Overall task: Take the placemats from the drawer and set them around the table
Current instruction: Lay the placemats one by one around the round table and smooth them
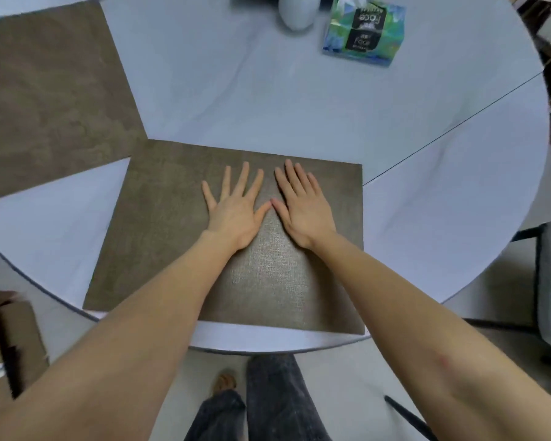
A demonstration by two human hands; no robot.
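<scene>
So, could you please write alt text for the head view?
Both hands, left hand and right hand, press flat on a brown placemat at the near edge of a round white table. A second placemat lies far left; a tissue pack sits beyond.

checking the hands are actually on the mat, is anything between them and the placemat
Nothing visible does. The left hand and the right hand both lie flat with fingers spread directly on the near placemat, thumbs almost meeting. The tissue pack sits far off.
</scene>
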